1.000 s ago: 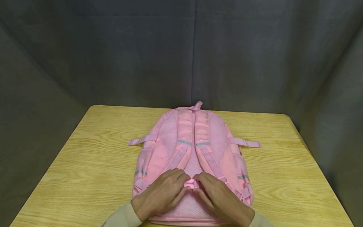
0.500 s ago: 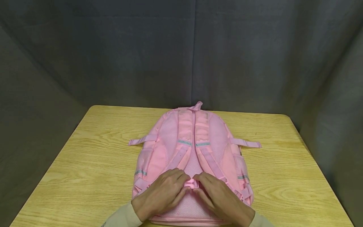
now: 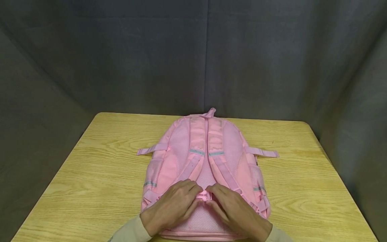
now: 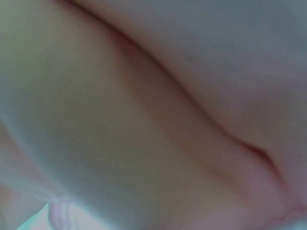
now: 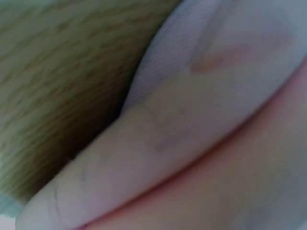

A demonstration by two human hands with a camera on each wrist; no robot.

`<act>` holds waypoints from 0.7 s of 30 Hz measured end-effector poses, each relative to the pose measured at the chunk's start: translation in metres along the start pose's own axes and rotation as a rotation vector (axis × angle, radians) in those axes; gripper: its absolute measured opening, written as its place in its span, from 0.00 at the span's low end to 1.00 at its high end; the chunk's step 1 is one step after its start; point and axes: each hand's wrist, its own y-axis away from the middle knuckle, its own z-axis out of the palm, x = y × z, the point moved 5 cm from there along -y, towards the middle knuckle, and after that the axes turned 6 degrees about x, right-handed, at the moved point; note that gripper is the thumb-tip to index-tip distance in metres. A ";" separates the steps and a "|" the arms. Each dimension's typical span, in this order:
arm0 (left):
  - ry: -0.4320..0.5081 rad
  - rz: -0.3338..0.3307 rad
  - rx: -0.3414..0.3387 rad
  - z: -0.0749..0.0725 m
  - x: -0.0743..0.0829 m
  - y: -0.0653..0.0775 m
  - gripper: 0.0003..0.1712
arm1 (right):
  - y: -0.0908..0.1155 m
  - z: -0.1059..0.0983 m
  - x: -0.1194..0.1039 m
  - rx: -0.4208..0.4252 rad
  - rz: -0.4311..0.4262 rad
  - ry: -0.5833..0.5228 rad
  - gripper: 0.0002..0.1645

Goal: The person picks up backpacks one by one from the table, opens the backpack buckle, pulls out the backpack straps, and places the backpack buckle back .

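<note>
From the head camera, my left hand (image 3: 173,205) and right hand (image 3: 235,210) come in at the bottom centre of the frame, meeting around a small pink buckle (image 3: 204,195). Each of mine pinches one side of it between thumb above-and-below fingers, the thumb lower and the forefinger higher, with only a narrow gap between. The buckle sits just below the frame's middle, over the lower part of a pink backpack (image 3: 207,174), which lies with its shoulder straps (image 3: 216,134) upward on the wood-grain table (image 3: 90,168). My pale sleeves (image 3: 131,231) reach the bottom edge; dark cloth (image 3: 193,60) fills the top.

At my left wrist, blurred skin takes up nearly everything; I cannot tell my grip from it.

At my right wrist, my skin crosses from lower left to upper right, wood grain showing upper left, pinkish fabric at upper centre; the fingertips' hold is hidden.
</note>
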 end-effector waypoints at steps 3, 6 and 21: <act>0.003 -0.006 -0.004 0.000 0.000 0.000 0.09 | 0.001 -0.001 0.000 -0.017 0.016 0.007 0.10; -0.007 -0.005 -0.001 0.000 0.000 -0.001 0.08 | 0.001 -0.002 0.000 -0.025 0.020 0.014 0.11; -0.024 -0.012 0.020 -0.003 -0.003 0.001 0.09 | 0.000 -0.004 0.004 0.014 0.012 0.008 0.09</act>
